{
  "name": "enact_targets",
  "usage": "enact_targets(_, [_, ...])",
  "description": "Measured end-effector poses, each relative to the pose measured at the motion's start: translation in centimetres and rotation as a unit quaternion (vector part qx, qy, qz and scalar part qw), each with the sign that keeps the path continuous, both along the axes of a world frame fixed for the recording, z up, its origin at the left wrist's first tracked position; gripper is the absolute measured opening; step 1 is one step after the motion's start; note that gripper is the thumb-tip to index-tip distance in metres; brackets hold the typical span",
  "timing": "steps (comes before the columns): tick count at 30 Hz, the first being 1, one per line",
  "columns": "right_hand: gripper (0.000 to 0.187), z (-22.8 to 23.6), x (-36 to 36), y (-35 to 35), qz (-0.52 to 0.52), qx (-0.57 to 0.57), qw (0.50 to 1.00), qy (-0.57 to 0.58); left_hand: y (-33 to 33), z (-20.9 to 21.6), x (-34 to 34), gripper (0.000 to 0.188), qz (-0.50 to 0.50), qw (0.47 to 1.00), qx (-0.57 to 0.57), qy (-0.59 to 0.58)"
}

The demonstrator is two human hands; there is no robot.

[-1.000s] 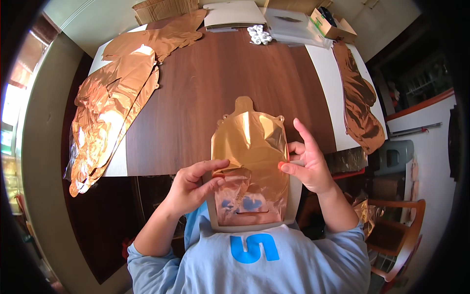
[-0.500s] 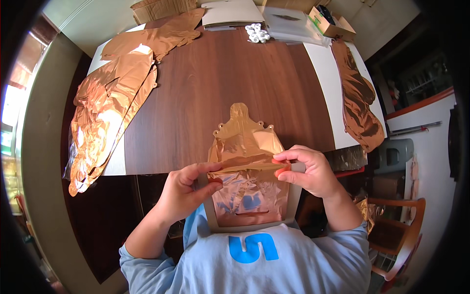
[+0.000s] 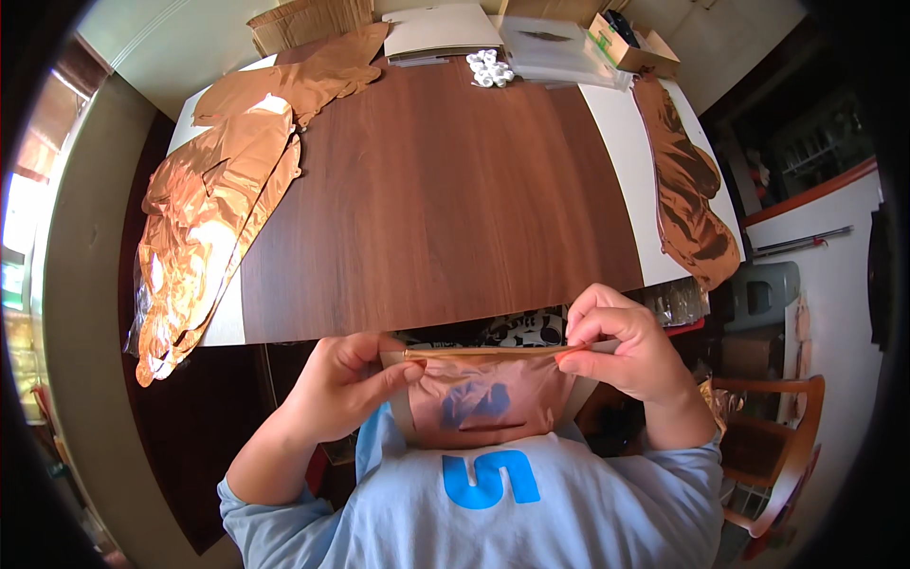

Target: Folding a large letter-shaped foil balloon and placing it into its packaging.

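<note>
Close to my chest, just off the table's near edge, I hold a folded copper-coloured foil balloon [image 3: 493, 403] by its top edge. Pinched at the left corner of that edge are the thumb and fingers of my left hand [image 3: 362, 375]. My right hand [image 3: 626, 346] grips the right corner, with its thumb against the foil. A pale board [image 3: 580, 398] shows along the sides of the balloon, mostly hidden. The foil surface is shiny and creased, with a blue reflection in it.
Flat copper foil balloons [image 3: 213, 199] lie piled on the table's left side, and another copper foil piece [image 3: 684, 180] on its right. At the back are white ribbon rolls [image 3: 489, 68], white boards [image 3: 441, 30], clear plastic sheets [image 3: 559, 52] and a small open box [image 3: 635, 45]. A wooden chair [image 3: 782, 455] stands right.
The balloon's upper part, which rested on the table with its rounded tip and tabs, has been pulled back and folded out of sight. Both hands still pinch the fold's corners.
</note>
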State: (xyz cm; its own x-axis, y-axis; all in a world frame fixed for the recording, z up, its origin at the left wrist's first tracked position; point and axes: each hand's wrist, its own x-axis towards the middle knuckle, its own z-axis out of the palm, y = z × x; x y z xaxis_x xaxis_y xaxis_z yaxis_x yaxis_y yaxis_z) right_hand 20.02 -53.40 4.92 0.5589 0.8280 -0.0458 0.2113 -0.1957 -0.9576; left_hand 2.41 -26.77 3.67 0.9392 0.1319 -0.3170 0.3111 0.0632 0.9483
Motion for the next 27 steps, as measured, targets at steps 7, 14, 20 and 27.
enact_targets(7, [0.024,-2.6,7.5,5.9,0.037,-0.193,0.978,0.075,3.2,-3.8,5.5,0.031,0.089,0.977,-0.099,0.169])
enact_targets(14, [0.020,-6.9,12.2,8.7,0.029,-0.239,0.970,0.006,0.4,-6.0,8.9,0.054,-0.008,0.796,0.570,-0.204])
enact_targets(20, [0.044,-7.2,8.1,7.0,-0.103,-0.203,0.902,-0.368,-1.2,-9.8,8.8,0.077,-0.126,0.751,0.604,-0.236])
enact_targets(27, [0.061,-7.3,-1.2,0.8,-0.173,-0.117,0.856,-0.472,-1.3,-9.6,8.9,0.079,-0.147,0.746,0.607,-0.232])
